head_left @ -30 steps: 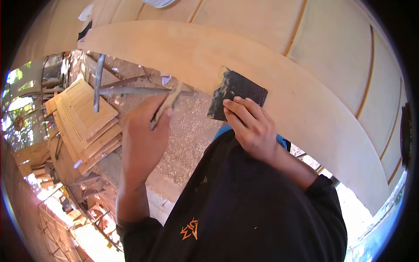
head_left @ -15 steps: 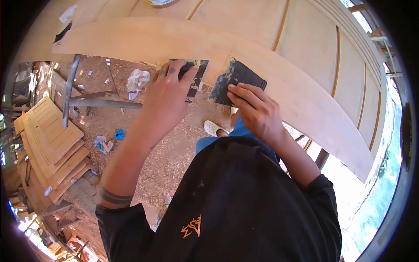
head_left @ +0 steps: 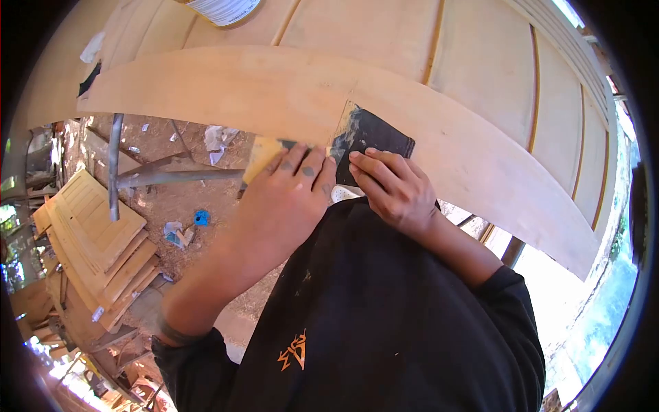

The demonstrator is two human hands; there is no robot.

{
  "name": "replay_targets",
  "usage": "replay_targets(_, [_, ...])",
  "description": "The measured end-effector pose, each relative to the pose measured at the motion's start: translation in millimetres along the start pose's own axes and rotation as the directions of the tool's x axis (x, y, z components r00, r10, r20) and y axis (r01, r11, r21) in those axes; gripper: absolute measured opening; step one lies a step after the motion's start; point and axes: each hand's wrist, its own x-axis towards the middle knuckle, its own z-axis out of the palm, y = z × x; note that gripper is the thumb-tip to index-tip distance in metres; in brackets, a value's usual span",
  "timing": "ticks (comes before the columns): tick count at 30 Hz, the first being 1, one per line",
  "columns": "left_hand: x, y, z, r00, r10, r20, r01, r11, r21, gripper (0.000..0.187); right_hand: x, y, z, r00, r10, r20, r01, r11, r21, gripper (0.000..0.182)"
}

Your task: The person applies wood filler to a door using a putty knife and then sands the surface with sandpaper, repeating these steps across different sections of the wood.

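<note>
My right hand [head_left: 397, 185] is closed on the lower edge of a black, flat putty spreader [head_left: 377, 137], thumb hidden beneath. Pale filler smears the spreader's left edge, and it lies over the near edge of a long, curved wooden board [head_left: 268, 82]. Just left of it, my left hand [head_left: 292, 192] grips a second flat spreader [head_left: 262, 156], yellowish with dark patches and mostly covered by my fingers. The two spreaders meet or nearly meet; my left fingertips hide the exact contact.
A can [head_left: 223, 8] stands on the panelled wooden door [head_left: 350, 34] behind the board. A metal trestle leg [head_left: 115, 165] is at the left. Stacked door panels [head_left: 93, 220] lean lower left. A blue scrap [head_left: 201, 218] and white litter lie on the shavings-strewn ground.
My left hand has moved right and down, bringing its spreader beside the right one and turning it so a yellowish face shows. The right hand has shifted slightly down with its spreader.
</note>
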Motion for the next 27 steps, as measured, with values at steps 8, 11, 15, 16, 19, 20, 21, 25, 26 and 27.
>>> replay_targets(8, [11.5, -3.7, -7.1, 0.993, -0.043, 0.114, 0.051, 0.996, -0.071, 0.047, 3.1, -3.6, 3.8, 0.999, 0.051, -0.016, -0.051, 0.999, 0.001, 0.021])
replay_targets(11, [23.7, -10.1, -6.7, 0.994, -0.003, 0.112, 0.011, 0.998, -0.069, 0.042, 5.9, -0.9, 2.3, 1.000, 0.025, 0.007, -0.025, 1.000, -0.007, 0.018])
replay_targets(15, [29.3, -14.7, -7.3, 0.991, 0.019, 0.136, -0.005, 0.995, -0.101, 0.040, 9.8, -3.6, 3.0, 0.995, 0.094, -0.036, -0.094, 0.996, 0.013, 0.014])
replay_targets(16, [26.8, -13.6, -9.3, 0.988, 0.021, 0.151, -0.007, 0.996, -0.094, 0.040, 8.5, -4.4, 2.9, 0.996, 0.083, -0.023, -0.082, 0.996, 0.019, 0.012])
replay_targets(19, [29.3, -14.3, -9.6, 0.987, 0.038, 0.158, -0.029, 0.998, -0.057, 0.041, 7.4, 0.4, 5.0, 0.998, 0.065, 0.004, -0.065, 0.998, 0.023, 0.010])
replay_targets(20, [35.9, -13.4, -6.0, 0.989, 0.037, 0.146, -0.030, 0.998, -0.046, 0.041, 8.6, 0.4, 2.4, 0.998, 0.067, 0.019, -0.068, 0.997, 0.033, 0.010])
replay_targets(21, [39.1, -12.5, -4.2, 0.991, 0.037, 0.132, -0.032, 0.999, -0.036, 0.041, 8.6, -0.4, 0.9, 0.997, 0.068, 0.033, -0.069, 0.997, 0.040, 0.010])
replay_targets(25, [33.9, -13.8, -9.3, 0.988, 0.028, 0.150, -0.018, 0.998, -0.068, 0.041, 7.5, -1.4, 5.3, 0.997, 0.074, -0.003, -0.074, 0.996, 0.042, 0.010])
replay_targets(26, [31.1, -12.9, -11.2, 0.985, 0.036, 0.166, -0.027, 0.998, -0.055, 0.041, 6.8, -1.8, 5.9, 0.996, 0.083, -0.010, -0.082, 0.995, 0.048, 0.010])
replay_targets(27, [30.5, -13.3, -12.1, 0.981, 0.051, 0.185, -0.043, 0.998, -0.047, 0.041, 6.5, -2.3, 6.4, 0.995, 0.098, -0.015, -0.098, 0.994, 0.054, 0.010])
